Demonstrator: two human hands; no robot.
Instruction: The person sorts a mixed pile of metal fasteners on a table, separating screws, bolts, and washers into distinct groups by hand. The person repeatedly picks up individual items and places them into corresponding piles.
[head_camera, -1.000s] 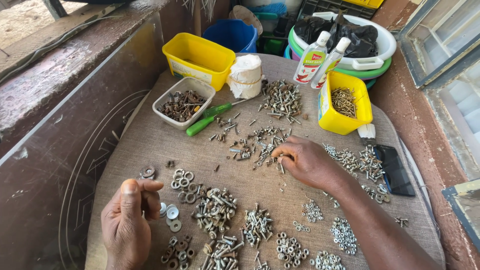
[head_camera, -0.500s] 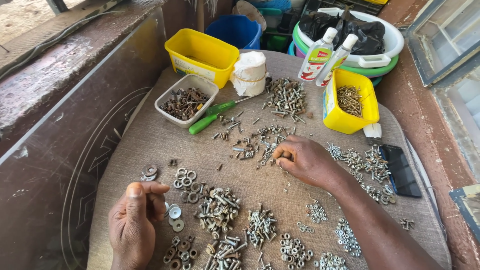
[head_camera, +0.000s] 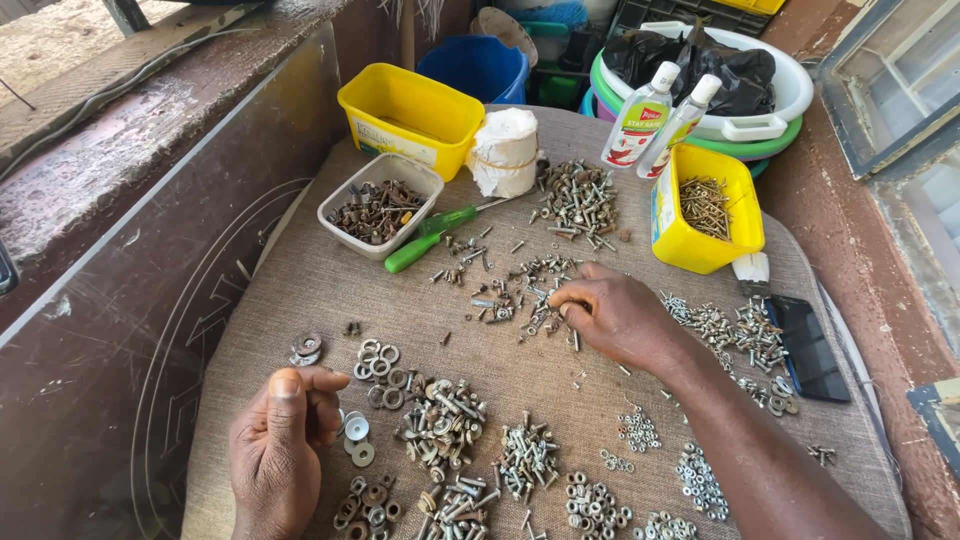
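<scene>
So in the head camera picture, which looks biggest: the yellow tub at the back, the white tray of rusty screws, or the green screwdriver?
1. Yellow tub
2. White tray, a bit smaller, though nearer the camera
3. Green screwdriver, clearly the smallest

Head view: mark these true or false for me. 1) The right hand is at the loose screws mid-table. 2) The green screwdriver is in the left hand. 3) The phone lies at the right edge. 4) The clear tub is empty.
1) True: the right hand fingers the loose screws.
2) False: the green screwdriver lies on the table; the left hand rests curled near the washers.
3) True: the phone lies there.
4) False: the clear tub holds rusty hardware.
</scene>
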